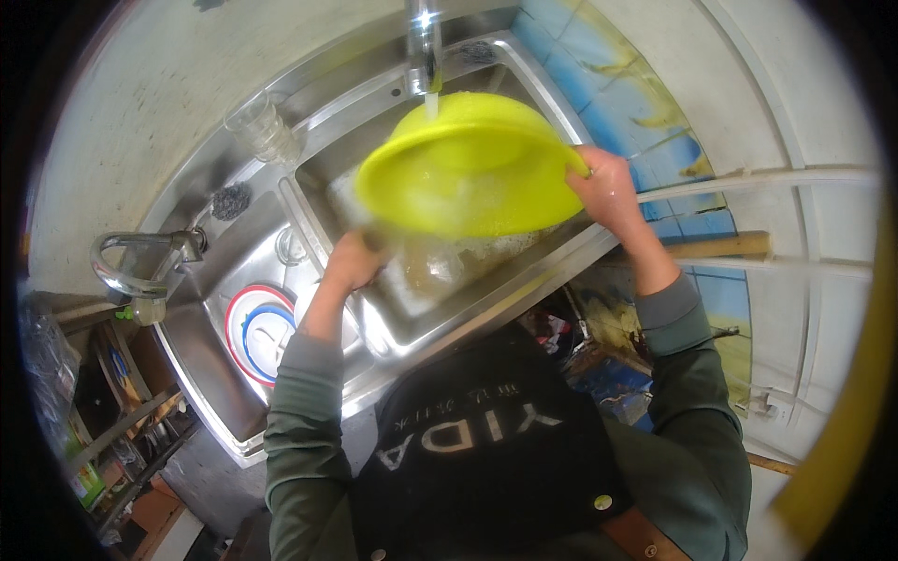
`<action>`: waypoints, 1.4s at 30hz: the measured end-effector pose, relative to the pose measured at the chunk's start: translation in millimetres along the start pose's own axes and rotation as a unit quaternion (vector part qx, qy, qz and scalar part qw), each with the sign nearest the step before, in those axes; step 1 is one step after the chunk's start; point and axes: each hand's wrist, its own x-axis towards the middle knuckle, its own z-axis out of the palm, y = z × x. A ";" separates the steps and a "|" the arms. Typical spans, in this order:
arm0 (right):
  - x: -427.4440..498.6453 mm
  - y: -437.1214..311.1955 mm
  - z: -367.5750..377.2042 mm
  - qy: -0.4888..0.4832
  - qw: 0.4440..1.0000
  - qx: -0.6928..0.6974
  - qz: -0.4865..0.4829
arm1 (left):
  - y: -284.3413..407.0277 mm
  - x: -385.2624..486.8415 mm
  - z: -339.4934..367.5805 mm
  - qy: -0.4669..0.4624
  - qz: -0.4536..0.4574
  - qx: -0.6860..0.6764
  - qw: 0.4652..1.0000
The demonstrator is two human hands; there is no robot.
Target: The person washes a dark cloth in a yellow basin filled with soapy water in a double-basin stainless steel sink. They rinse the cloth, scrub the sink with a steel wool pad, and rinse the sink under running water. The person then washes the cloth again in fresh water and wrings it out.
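My right hand (605,184) grips the rim of a yellow-green plastic basin (491,189), which is tilted with its open side towards me. The basin is over the right bowl of a stainless steel sink (393,319). From the chrome faucet (424,59) above, water runs onto the basin's far side. Cloudy water lies or flows in the bowl below it. My left hand (358,261) is low at the left side of that bowl, below the basin's left rim; its fingertips are blurred, and whether it holds anything is unclear.
Stacked clear glasses (263,130) stand on the sink's back ledge, near a steel wool scrubber (231,201). Another scrubber (478,52) lies at the back right. Plates (235,315) and a glass (290,246) are in the left bowl, beside a second curved faucet (130,238).
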 end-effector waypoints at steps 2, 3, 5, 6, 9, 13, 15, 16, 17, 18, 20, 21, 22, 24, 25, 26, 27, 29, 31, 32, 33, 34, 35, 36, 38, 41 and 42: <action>-6.3 -1.8 9.3 0.056 0.993 -0.020 -0.101 | 3.0 1.1 0.9 -0.014 -0.006 -0.066 0.998; -8.8 -1.9 15.1 0.076 0.987 -0.032 -0.137 | 4.0 2.3 1.7 -0.015 -0.003 -0.098 0.995; -13.3 -1.5 26.7 0.093 0.979 -0.056 -0.171 | 6.2 4.9 4.1 -0.063 -0.050 -0.168 0.982; -15.5 -1.5 32.3 0.090 0.979 -0.067 -0.168 | 7.3 5.3 5.1 -0.088 -0.073 -0.202 0.973; -17.0 -3.9 48.6 0.101 0.970 -0.092 -0.199 | 8.3 -3.7 4.8 -0.100 -0.080 -0.235 0.964; -9.4 -16.0 70.4 0.112 0.958 -0.114 -0.237 | 7.3 -20.8 -0.7 -0.107 -0.092 -0.308 0.941; -0.7 -25.0 82.4 0.123 0.949 -0.139 -0.254 | 6.5 -25.2 -1.0 -0.088 -0.116 -0.339 0.929; 4.0 -29.7 87.9 0.130 0.943 -0.152 -0.264 | 6.0 -26.4 -0.7 -0.075 -0.115 -0.358 0.924; 9.3 -34.5 93.1 0.137 0.942 -0.152 -0.266 | 5.3 -26.8 -0.4 -0.062 -0.113 -0.377 0.917; 14.0 -39.1 97.6 0.145 0.940 -0.150 -0.268 | 4.6 -27.1 0.4 -0.044 -0.125 -0.396 0.909; 21.1 -45.4 100.3 0.147 0.943 -0.151 -0.256 | 3.4 -25.2 2.3 -0.037 -0.093 -0.434 0.895; 23.5 -47.4 99.0 0.141 0.948 -0.152 -0.241 | 2.4 -24.3 2.2 -0.026 -0.095 -0.454 0.886; 25.0 -48.6 96.3 0.130 0.950 -0.155 -0.237 | 0.9 -24.5 1.4 -0.027 -0.089 -0.468 0.879; 25.2 -47.3 84.4 0.116 0.957 -0.169 -0.206 | -0.4 -23.4 2.4 -0.003 -0.075 -0.470 0.880; 24.8 -45.3 76.2 0.111 0.959 -0.178 -0.191 | -0.3 -22.1 2.6 0.012 -0.071 -0.473 0.878; 22.7 -43.8 68.8 0.100 0.964 -0.167 -0.182 | 0.1 -19.9 1.0 -0.014 -0.070 -0.475 0.877; 20.4 -41.8 60.9 0.092 0.969 -0.158 -0.168 | 2.2 -17.1 1.5 -0.019 -0.068 -0.495 0.866; 16.8 -39.2 48.4 0.058 0.980 -0.145 -0.122 | 12.2 -8.3 7.7 -0.018 -0.087 -0.526 0.846; 14.5 -37.7 40.0 0.006 0.989 -0.139 -0.056 | 27.3 3.5 16.3 -0.015 -0.063 -0.528 0.847; 14.0 -37.4 37.6 0.003 0.989 -0.138 -0.045 | 36.4 11.6 20.6 -0.010 -0.060 -0.524 0.849; 14.0 -37.0 36.1 0.000 0.990 -0.137 -0.034 | 45.2 19.1 24.7 -0.006 -0.052 -0.522 0.852; 14.2 -36.4 35.1 -0.002 0.990 -0.136 -0.023 | 53.2 26.1 28.3 -0.015 -0.017 -0.503 0.864; 15.0 -35.5 34.3 -0.010 0.992 -0.124 -0.003 | 60.4 32.9 31.6 -0.025 0.024 -0.485 0.874; 15.7 -34.2 33.2 -0.017 0.994 -0.111 0.017 | 66.8 39.1 34.8 -0.035 0.065 -0.466 0.882; 17.7 -30.2 29.6 -0.024 0.994 -0.090 0.049 | 75.9 50.0 37.6 0.018 0.132 -0.352 0.926; 19.7 -22.3 20.0 -0.032 0.994 -0.075 0.071 | 84.3 64.2 30.4 0.045 0.163 -0.208 0.963; 20.1 -19.7 16.1 -0.040 0.994 -0.077 0.069 | 87.8 69.0 25.8 0.042 0.167 -0.188 0.967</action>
